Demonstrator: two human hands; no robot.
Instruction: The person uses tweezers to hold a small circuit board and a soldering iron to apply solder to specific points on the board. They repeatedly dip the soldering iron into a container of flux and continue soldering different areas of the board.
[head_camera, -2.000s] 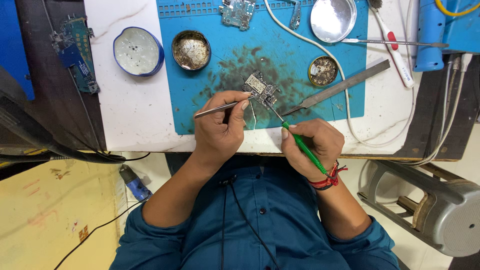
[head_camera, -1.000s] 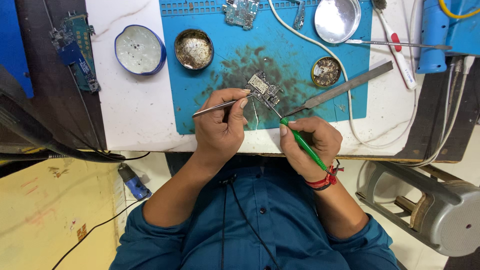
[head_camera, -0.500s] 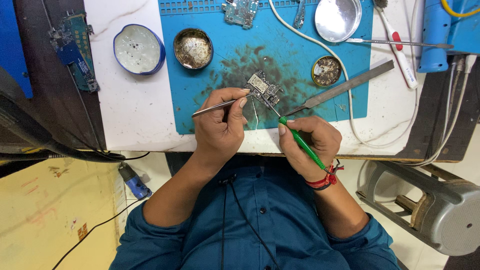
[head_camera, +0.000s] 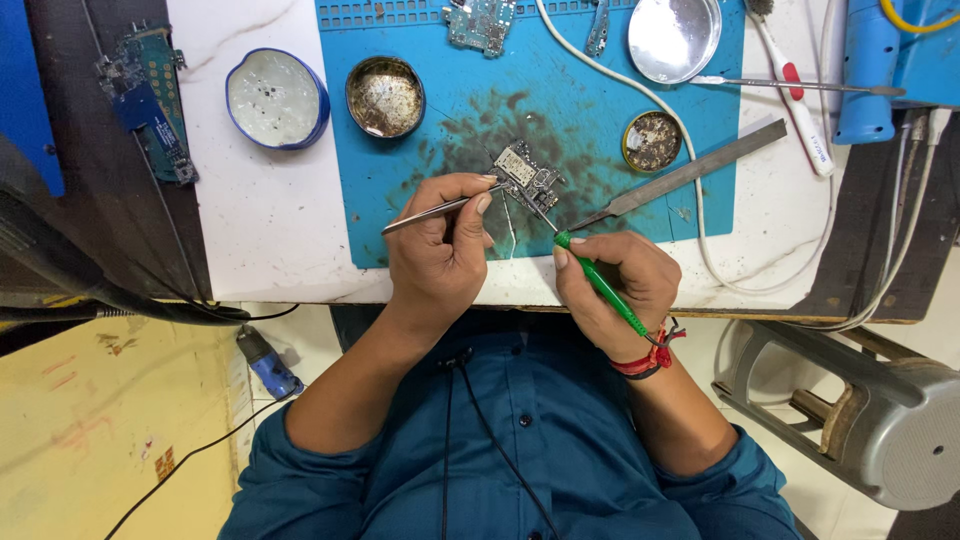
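I see my left grip (head_camera: 440, 250) grasping tweezers (head_camera: 440, 207) and my right grip (head_camera: 612, 280) grasping a green tool (head_camera: 600, 285); both tips meet the board (head_camera: 525, 175) on the mat (head_camera: 400, 190), at twelve o'clock from them.

My shirt is a deep teal blue, buttoned down the front with small dark buttons, and both sleeves are rolled up past my elbows. A thin black cord splits into two strands down my chest. My left hand (head_camera: 440, 255) is bare at the wrist; my right hand (head_camera: 615, 285) has a red thread band with a loose tassel.
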